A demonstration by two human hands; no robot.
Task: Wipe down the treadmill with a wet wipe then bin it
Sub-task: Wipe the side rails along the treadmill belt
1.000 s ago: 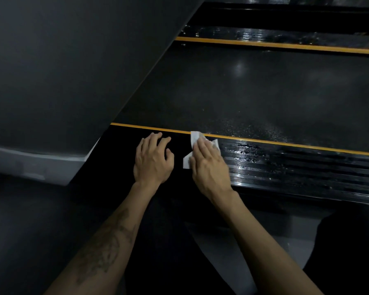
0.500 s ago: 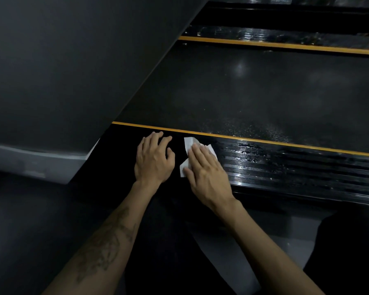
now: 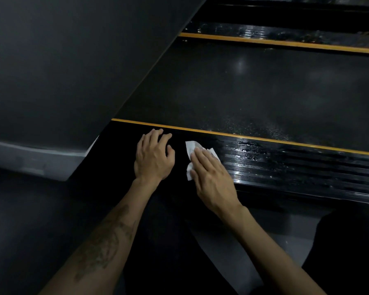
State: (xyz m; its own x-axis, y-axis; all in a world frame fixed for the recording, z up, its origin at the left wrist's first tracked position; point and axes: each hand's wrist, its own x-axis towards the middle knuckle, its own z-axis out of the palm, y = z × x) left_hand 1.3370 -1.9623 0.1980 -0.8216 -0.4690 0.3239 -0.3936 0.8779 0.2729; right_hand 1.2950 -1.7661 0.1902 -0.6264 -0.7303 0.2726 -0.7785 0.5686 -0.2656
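White tissue: the wet wipe (image 3: 191, 153) lies flat on the near side rail (image 3: 124, 158) of the treadmill, pinned under the right hand's fingers; its crumpled edges show beyond the fingertips and beside the thumb.
Right hand (image 3: 211, 177): palm down, fingers straight and close together, pressing the wipe onto the rail; nothing is gripped.
Left hand (image 3: 153, 155): rests palm down on the same rail just left of the wipe, fingers loosely curled, holding nothing; a narrow strip of black rail separates it from the wipe.
Forearms: both bare, entering from the lower edge; the left one bears a dark tattoo (image 3: 103, 241).
Wipe axis: the visible part runs lengthwise from the near edge of the rail toward the belt, across the rail; one corner points toward the yellow stripe (image 3: 264, 139).
Rail surface: smooth black under the hands; ribbed and glistening with wet streaks to the right of the wipe.
Edges: the yellow stripe bounds the rail on its far side; the rail's near edge drops just behind the right wrist.
Open room: the ribbed rail extends unobstructed to the right; on the left a dark grey slanted panel (image 3: 62, 67) closes the rail off.
Belt (image 3: 254, 92): wide, dark, speckled with droplets near the stripe, beyond it a second yellow-edged rail (image 3: 285, 37).
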